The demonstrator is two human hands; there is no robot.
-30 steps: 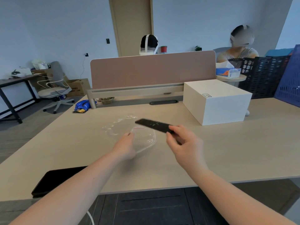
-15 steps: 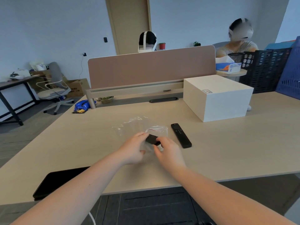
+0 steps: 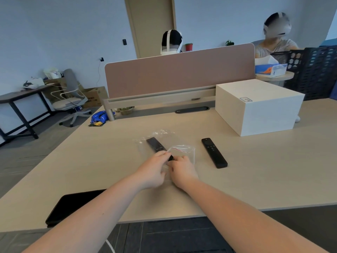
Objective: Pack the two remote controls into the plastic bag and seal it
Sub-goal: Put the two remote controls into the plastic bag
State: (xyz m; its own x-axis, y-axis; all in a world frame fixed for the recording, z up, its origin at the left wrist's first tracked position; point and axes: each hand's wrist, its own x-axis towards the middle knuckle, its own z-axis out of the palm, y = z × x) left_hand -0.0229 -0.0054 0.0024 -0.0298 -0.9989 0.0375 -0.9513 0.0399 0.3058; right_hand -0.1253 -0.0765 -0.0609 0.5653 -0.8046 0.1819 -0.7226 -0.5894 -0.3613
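one remote bagged, one lying loose on the worktop (image 3: 273, 170)
left hand (image 3: 153, 170) and right hand (image 3: 182, 170) pinch the plastic bag (image 3: 184, 149) mouth; bagged remote (image 3: 156, 145) and loose remote (image 3: 214, 153) both point away, angled left.

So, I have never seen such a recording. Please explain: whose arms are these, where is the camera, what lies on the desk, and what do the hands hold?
There is no machine here. The arms belong to a person who wears one camera on the head, so the picture looks forward and down at their own hands.

On the desk lies a clear plastic bag. One black remote is partly inside it. A second remote lies bare on the desk, to the right of the bag. There are also a white box behind it and a dark flat device near the front edge.

The left hand and the right hand both pinch the bag at its near end. The bag is not yet sealed.
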